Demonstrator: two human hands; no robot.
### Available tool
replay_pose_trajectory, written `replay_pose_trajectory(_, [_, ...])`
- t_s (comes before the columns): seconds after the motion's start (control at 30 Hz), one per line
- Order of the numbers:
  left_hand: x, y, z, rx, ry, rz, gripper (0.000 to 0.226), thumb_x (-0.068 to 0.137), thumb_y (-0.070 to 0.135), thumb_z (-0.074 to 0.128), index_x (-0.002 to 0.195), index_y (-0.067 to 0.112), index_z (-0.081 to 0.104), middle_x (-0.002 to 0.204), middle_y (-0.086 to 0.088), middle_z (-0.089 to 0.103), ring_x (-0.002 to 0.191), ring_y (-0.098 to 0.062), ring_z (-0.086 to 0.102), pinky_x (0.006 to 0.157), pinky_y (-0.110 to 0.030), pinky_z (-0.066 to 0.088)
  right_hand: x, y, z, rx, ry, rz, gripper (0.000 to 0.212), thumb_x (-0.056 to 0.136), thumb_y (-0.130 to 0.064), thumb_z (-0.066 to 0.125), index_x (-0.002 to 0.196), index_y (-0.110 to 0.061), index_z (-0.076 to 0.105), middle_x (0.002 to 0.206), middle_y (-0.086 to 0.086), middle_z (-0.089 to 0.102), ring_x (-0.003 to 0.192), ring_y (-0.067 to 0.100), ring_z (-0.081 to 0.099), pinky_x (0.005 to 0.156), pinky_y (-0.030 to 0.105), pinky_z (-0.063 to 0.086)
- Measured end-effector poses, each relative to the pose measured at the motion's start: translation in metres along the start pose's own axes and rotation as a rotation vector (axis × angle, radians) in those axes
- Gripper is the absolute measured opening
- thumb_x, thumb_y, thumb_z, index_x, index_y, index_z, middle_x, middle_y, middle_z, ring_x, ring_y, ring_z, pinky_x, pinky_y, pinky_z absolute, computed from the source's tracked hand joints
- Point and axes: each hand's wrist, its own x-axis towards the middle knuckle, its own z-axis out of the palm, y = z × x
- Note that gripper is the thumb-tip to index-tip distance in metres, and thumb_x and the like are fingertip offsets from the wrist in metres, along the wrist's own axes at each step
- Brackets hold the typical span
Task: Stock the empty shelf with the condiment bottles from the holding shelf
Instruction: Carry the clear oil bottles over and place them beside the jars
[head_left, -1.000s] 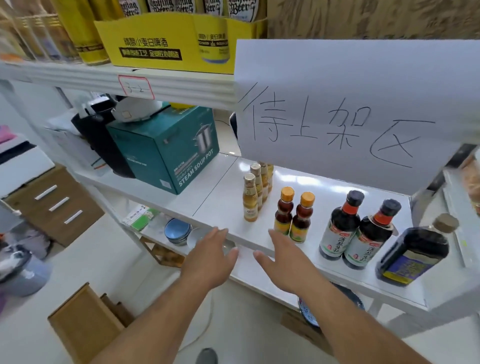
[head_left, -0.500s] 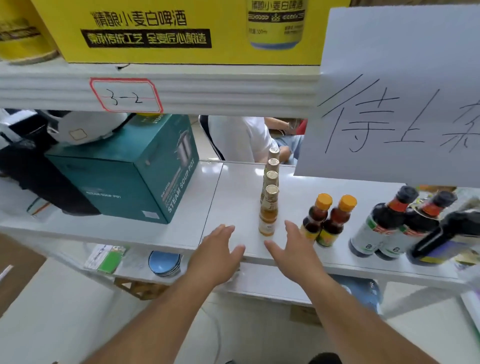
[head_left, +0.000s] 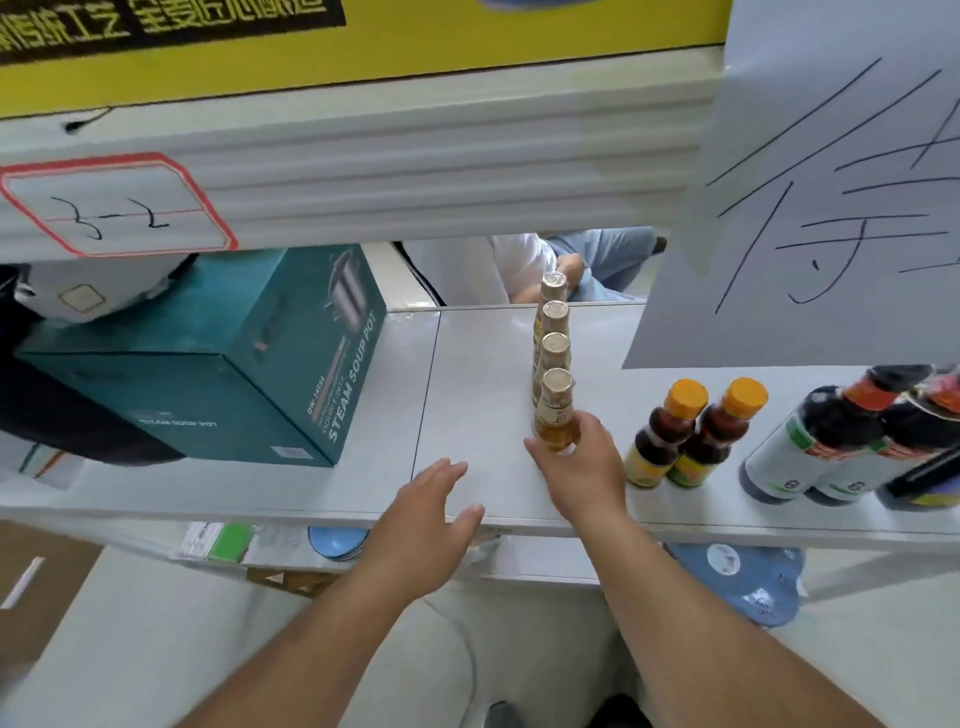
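Change: since half a second ago the right hand (head_left: 582, 470) has gone forward from the shelf's front edge to the nearest gold-capped bottle (head_left: 556, 415), while the left hand (head_left: 426, 512) has stayed near that edge; the camera has also come closer to the shelf.
Right hand grip: thumb and fingers curl round the lower body of the gold-capped bottle, just right of frame centre. Whether the bottle has left the shelf board I cannot tell, since the hand hides its base.
Left hand grip: released, fingers spread and nearly straight, palm down over the front lip of the holding shelf (head_left: 483, 395), left of the right hand, holding nothing.
Gold-capped row: three more like bottles (head_left: 553, 340) stand upright in a line straight behind the gripped one, running toward the back of the shelf.
Orange-capped pair: two small dark bottles (head_left: 691, 431) stand side by side, touching, right of the right hand.
Dark sauce bottles: larger bottles with red collars (head_left: 841, 441) stand at the right edge of the frame, partly cut off.
Teal box: a carton printed STEAM SOUP POT (head_left: 218, 374) sits at middle left on the same shelf level.
Paper sign: a white sheet with handwritten strokes (head_left: 831, 197) hangs at upper right.
Shelf tag: a red-bordered label (head_left: 114, 205) is stuck to the upper shelf's edge at upper left.
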Motion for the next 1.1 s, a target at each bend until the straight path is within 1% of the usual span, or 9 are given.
replay_pose_trajectory(0.13, [0.006,-0.009,0.000,-0.020,-0.009,0.009,0.059,0.099,0.050,0.055,0.154,0.036,0.039,0.164,0.015,0.030,0.151,-0.005,0.026,0.123,-0.031,0.025,-0.001,0.003,0.003,-0.025,0.059,-0.033,0.038,0.084,-0.045,0.077,0.114,-0.030,0.061,0.110,-0.010,0.062,0.104,0.016,0.059,0.089,0.038,0.053])
replay_pose_trajectory(0.27, [0.035,0.008,-0.001,-0.136,0.051,0.012,0.060,0.097,0.046,0.062,0.152,0.031,0.043,0.155,0.011,0.044,0.141,-0.008,0.043,0.118,-0.034,0.038,-0.016,0.012,-0.004,-0.010,0.094,-0.068,0.032,0.083,-0.050,0.078,0.106,-0.037,0.060,0.102,-0.015,0.063,0.094,0.012,0.060,0.083,0.041,0.057])
replay_pose_trajectory(0.37, [0.072,0.032,0.010,-0.282,0.078,0.009,0.068,0.093,0.046,0.069,0.152,0.030,0.041,0.154,0.008,0.047,0.137,-0.010,0.048,0.114,-0.038,0.045,-0.030,0.021,-0.016,0.011,0.105,-0.054,0.032,0.080,-0.054,0.078,0.100,-0.041,0.057,0.099,-0.020,0.065,0.092,0.010,0.062,0.083,0.041,0.059])
replay_pose_trajectory(0.5, [0.110,0.061,0.032,-0.404,0.036,0.031,0.083,0.086,0.049,0.078,0.155,0.029,0.036,0.156,0.007,0.045,0.140,-0.013,0.046,0.115,-0.041,0.044,-0.041,0.029,-0.031,0.012,0.100,-0.035,0.035,0.079,-0.054,0.079,0.103,-0.038,0.061,0.099,-0.020,0.066,0.093,0.008,0.063,0.084,0.038,0.060])
replay_pose_trajectory(0.6, [0.120,0.077,0.044,-0.461,0.063,0.032,0.073,0.084,0.043,0.081,0.147,0.033,0.045,0.147,0.010,0.053,0.132,-0.013,0.052,0.108,-0.035,0.045,-0.042,0.030,-0.037,0.000,0.103,-0.046,0.032,0.078,-0.056,0.079,0.100,-0.042,0.060,0.100,-0.020,0.066,0.094,0.006,0.063,0.084,0.036,0.060])
replay_pose_trajectory(0.7, [0.126,0.085,0.050,-0.411,0.119,0.004,0.063,0.083,0.045,0.081,0.137,0.035,0.051,0.136,0.012,0.057,0.121,-0.013,0.058,0.102,-0.038,0.052,-0.041,0.027,-0.042,-0.009,0.095,-0.046,0.029,0.079,-0.056,0.079,0.095,-0.048,0.056,0.102,-0.023,0.065,0.096,0.004,0.062,0.084,0.034,0.060])
replay_pose_trajectory(0.8, [0.133,0.086,0.053,-0.333,0.135,-0.033,0.058,0.082,0.048,0.080,0.132,0.033,0.054,0.129,0.011,0.058,0.114,-0.015,0.060,0.097,-0.043,0.056,-0.041,0.024,-0.046,0.015,0.097,-0.059,0.028,0.079,-0.054,0.079,0.095,-0.045,0.058,0.102,-0.023,0.065,0.096,0.004,0.062,0.086,0.031,0.059])
replay_pose_trajectory(0.9, [0.138,0.088,0.055,-0.290,0.136,-0.049,0.054,0.081,0.054,0.078,0.126,0.032,0.057,0.123,0.011,0.058,0.108,-0.015,0.062,0.092,-0.044,0.058,-0.041,0.021,-0.048,0.031,0.092,-0.070,0.029,0.080,-0.054,0.079,0.097,-0.045,0.058,0.103,-0.021,0.066,0.098,0.005,0.062,0.087,0.028,0.058])
replay_pose_trajectory(1.1, [0.135,0.089,0.059,-0.279,0.177,-0.026,0.048,0.085,0.057,0.072,0.125,0.032,0.059,0.121,0.012,0.060,0.105,-0.014,0.063,0.087,-0.043,0.059,-0.042,0.018,-0.050,0.025,0.066,-0.081,0.033,0.082,-0.054,0.078,0.105,-0.045,0.057,0.107,-0.022,0.064,0.100,0.003,0.061,0.087,0.023,0.057])
